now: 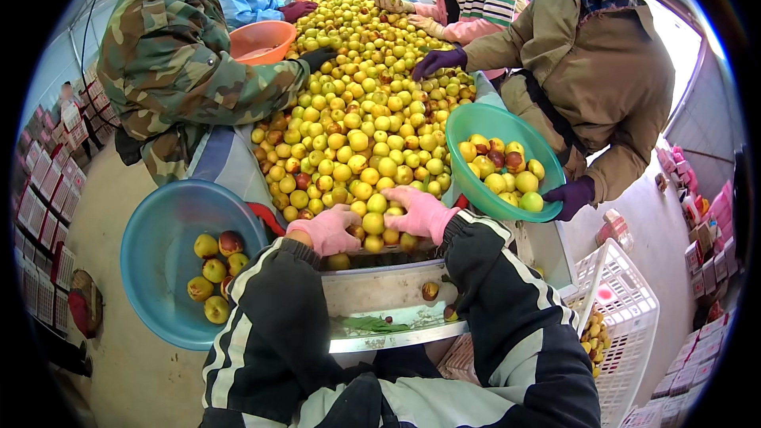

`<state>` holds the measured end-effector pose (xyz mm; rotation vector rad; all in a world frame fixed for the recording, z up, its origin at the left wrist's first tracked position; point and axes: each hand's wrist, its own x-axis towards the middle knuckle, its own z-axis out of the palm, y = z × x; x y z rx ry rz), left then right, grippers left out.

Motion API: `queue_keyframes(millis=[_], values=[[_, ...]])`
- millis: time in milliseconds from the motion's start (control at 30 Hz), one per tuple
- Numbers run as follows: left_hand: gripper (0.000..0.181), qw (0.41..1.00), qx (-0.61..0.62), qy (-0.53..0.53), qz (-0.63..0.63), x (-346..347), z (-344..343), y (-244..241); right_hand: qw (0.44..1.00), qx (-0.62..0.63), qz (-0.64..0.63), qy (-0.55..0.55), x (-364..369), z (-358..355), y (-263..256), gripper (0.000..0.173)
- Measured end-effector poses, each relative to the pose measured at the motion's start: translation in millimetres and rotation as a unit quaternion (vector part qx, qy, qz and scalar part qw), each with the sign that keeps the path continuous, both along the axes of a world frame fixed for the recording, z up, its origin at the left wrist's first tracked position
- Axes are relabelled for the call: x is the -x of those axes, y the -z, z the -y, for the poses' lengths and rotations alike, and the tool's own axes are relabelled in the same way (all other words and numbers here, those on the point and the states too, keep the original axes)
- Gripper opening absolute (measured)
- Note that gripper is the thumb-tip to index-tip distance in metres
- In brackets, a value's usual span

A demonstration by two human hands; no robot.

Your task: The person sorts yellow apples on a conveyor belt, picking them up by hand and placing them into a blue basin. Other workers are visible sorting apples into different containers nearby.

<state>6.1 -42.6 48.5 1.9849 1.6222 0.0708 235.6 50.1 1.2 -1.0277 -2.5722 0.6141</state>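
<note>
A heap of yellow-green jujubes (pixel 358 141), some with red-brown patches, covers the sorting table before me. My left hand (pixel 329 230), in a pink glove, rests at the near left edge of the heap, touching fruit. Across from it my right hand (pixel 419 214), gloved the same way, reaches over the fruit with fingers spread. Several jujubes lie between the two hands, and neither hand is plainly closed around one. Left of my arm, a blue basin (pixel 151 273) contains several red-marked jujubes. To the right, a green basin (pixel 505 211) holds more fruit, gripped at its rim by a co-worker's purple-gloved hand.
A metal tray (pixel 386 297) below the table's near edge holds leaves and stray fruit. A white plastic crate (pixel 630 303) with jujubes stands lower right. Co-workers' gloved hands reach into the heap from both sides. An orange basin (pixel 279 35) sits farther left; stacked cartons (pixel 44 232) line the left.
</note>
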Motion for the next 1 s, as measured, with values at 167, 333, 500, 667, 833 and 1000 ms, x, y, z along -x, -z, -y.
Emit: queue_keyframes(millis=[167,333,500,667,833,1000], values=[[0.045,0.983,0.156,-0.088,0.023,11.3,9.2,-25.7,0.986,0.137,0.000,-0.100,12.3,19.9,-14.7,0.053],[0.037,0.979,-0.020,-0.203,-0.021,34.1,-14.9,3.6,0.984,0.118,-0.104,0.088,13.0,18.5,-37.6,0.034],[0.071,0.908,-0.196,-0.360,-0.088,43.6,-15.9,40.5,0.973,-0.038,0.065,0.216,5.2,1.8,-24.3,0.059],[0.078,0.942,-0.129,-0.293,-0.100,21.6,-12.9,21.5,0.975,-0.025,0.153,0.160,0.0,-1.5,-17.8,0.078],[0.081,0.962,-0.131,-0.236,-0.042,29.3,-11.6,27.6,0.985,0.044,0.144,0.078,2.9,3.6,-20.5,0.080],[0.084,0.983,-0.098,-0.153,-0.011,28.1,-9.1,30.5,0.993,0.051,0.102,-0.017,-3.8,-0.8,-4.0,0.079]])
